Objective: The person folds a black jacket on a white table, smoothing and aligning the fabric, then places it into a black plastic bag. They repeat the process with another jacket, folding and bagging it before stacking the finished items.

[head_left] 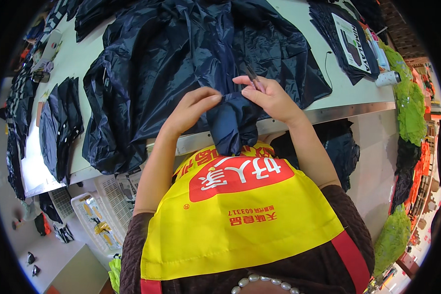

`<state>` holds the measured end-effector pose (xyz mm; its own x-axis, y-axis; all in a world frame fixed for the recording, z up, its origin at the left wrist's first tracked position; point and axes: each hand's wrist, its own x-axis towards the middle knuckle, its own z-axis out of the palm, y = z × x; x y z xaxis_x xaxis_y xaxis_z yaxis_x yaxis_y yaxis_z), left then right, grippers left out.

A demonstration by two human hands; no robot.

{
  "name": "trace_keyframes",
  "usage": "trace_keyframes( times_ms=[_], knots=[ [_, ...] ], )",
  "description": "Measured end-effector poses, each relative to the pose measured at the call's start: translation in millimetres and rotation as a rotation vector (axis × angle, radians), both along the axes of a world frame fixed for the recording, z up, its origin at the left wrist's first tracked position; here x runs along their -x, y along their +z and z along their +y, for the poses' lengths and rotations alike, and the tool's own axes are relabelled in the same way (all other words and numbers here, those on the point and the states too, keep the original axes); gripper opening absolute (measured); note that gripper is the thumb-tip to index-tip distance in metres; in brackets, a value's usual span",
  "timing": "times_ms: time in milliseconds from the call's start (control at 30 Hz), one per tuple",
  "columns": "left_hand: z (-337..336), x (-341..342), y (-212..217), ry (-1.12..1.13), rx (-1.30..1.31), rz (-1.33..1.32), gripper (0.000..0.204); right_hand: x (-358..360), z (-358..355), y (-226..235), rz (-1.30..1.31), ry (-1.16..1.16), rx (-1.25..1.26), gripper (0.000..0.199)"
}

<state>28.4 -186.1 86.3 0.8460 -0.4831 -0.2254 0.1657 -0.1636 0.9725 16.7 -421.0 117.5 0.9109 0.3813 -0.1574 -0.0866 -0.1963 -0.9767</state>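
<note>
1. Pale and long, the worktop [350, 93] runs across the view, mostly covered by a big spread of dark navy shiny garment [191, 54].
2. Both hands meet at the near edge of the worktop, on a bunched fold of that navy cloth [232, 122] that hangs over the edge toward the person's yellow apron [240, 220].
3. Left hand [193, 108]: fingers curled and pinched shut on the bunched fold from its left side.
4. Right hand [269, 98]: closed on the fold from the right, and it also holds a small pair of snips [252, 76] between thumb and fingers, blades pointing away over the cloth.
5. How far along: judging by how things lie, this garment is in the middle of being handled at one spot. Flat stacks of dark pieces [59, 127] lie at the left end of the worktop and more [338, 34] at the far right, but I cannot tell which are finished.
6. Containers: a white slatted crate [100, 220] sits on the floor below the left side, holding small yellow and dark items too small to tell apart.
</note>
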Motion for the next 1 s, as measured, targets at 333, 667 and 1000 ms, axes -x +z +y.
trace_keyframes(
  times_ms=[333, 667, 1000],
  knots=[
    [-3.1, 6.7, 31.4, -0.004, 0.284, 0.493, 0.027, -0.6, 11.5, -7.3, -0.196, 0.078, -0.037, 0.027],
    [-4.9, 27.3, 36.1, 0.136, 0.547, 0.549, 0.024, 8.0, 1.8, 24.1, -0.557, -0.109, 0.156, 0.021],
    [-15.8, 30.3, 47.8, 0.169, 0.399, 0.466, 0.016, 23.4, 13.1, 37.6, -0.941, 0.016, 0.458, 0.019]
  ],
)
